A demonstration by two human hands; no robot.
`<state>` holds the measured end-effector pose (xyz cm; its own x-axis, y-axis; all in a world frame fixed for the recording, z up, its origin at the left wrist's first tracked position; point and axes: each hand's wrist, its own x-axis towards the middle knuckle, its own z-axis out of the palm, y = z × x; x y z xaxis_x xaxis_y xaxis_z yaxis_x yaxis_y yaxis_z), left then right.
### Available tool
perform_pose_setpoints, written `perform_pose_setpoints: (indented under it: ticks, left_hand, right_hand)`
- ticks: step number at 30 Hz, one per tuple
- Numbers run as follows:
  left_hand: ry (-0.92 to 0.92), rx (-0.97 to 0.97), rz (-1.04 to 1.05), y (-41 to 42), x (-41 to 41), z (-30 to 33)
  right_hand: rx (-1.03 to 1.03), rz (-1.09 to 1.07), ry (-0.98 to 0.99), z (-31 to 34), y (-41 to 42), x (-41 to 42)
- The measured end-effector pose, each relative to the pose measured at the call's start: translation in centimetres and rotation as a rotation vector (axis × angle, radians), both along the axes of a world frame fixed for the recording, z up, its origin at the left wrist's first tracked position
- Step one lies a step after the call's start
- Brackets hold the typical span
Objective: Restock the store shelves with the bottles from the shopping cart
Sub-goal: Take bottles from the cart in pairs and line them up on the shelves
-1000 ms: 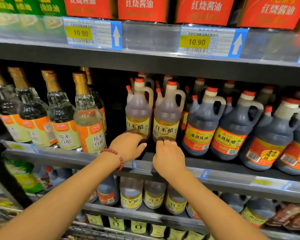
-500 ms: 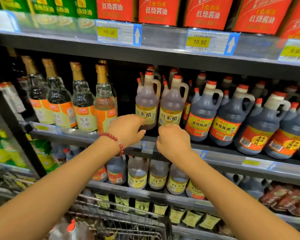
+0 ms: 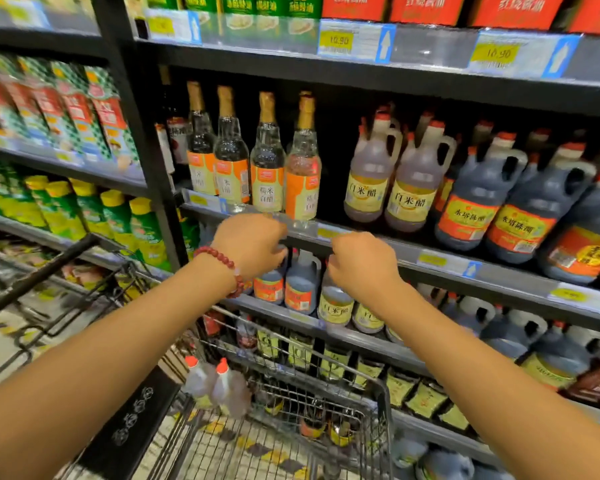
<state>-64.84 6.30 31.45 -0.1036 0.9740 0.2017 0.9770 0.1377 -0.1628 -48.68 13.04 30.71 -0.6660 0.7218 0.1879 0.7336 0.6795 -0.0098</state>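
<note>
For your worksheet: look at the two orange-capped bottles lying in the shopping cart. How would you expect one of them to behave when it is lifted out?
The orange-capped bottles look full of pale liquid, so each is probably fairly heavy for its size. They seem to be plastic, so likely tough rather than fragile. They lean against the shopping cart, so one may slide or roll if its neighbour is pulled out.

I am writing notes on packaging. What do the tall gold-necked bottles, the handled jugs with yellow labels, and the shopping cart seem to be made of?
Tall gold-necked bottles: probably clear glass, glossy, with sharp highlights; gold foil wraps the necks.
Handled jugs with yellow labels: likely translucent plastic, judging by the moulded handles and red caps.
Shopping cart: metal wire mesh, grey and slightly shiny.
</note>
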Motion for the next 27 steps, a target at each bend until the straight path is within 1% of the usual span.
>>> perform_pose_setpoints:
  ticks: [4,7,10,13,17,22,25,27]
  left_hand:
    - [0.022,-0.036,0.123,-4.8,-0.9,-1.9]
    - [0.012,-0.121,0.195,-7.8,-1.3,-4.4]
    - [-0.059,-0.219,0.261,-10.2,-1.6,-7.5]
    - [-0.117,-0.284,0.303,-12.3,-2.1,-10.6]
    - [-0.109,-0.336,0.346,-13.8,-4.1,-14.4]
    - [-0.188,-0.374,0.358,-14.1,-8.3,-19.1]
    - [-0.262,-0.409,0.364,-13.3,-11.1,-22.6]
    - [-0.342,-0.422,0.359,-12.6,-12.5,-25.3]
  right_hand:
    - [-0.013,0.097,-0.053,-1.5,-2.4,-1.2]
    - [-0.046,0.165,-0.078,-3.8,-4.3,-1.8]
    - [-0.098,0.213,-0.079,-6.9,-6.5,-2.2]
    - [-0.142,0.245,-0.176,-9.4,-8.6,-2.6]
    - [-0.232,0.278,-0.251,-12.3,-9.8,-4.3]
    - [-0.297,0.224,-0.341,-16.1,-9.5,-7.9]
    - [-0.391,0.134,-0.398,-19.6,-8.8,-10.8]
    - [-0.476,0.07,-0.4,-22.4,-8.4,-12.7]
